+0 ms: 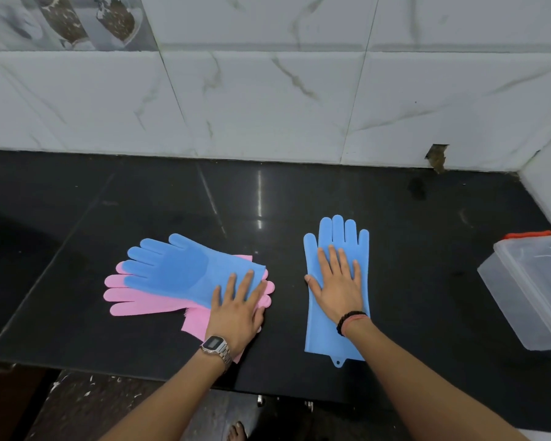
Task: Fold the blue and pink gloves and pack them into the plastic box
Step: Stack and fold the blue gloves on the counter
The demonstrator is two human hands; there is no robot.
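Both hands' fingers spread flat — left hand (236, 308) on stacked gloves (172, 272), right hand (339, 283) on lone blue glove (334, 332).

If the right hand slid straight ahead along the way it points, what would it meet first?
The right hand lies flat on the lone blue glove, pointing at the wall. Past the glove's fingertips there is only bare black counter, so the tiled wall would probably come first.

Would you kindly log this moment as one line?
left hand flat on glove pile | right hand flat on blue glove | plastic box empty
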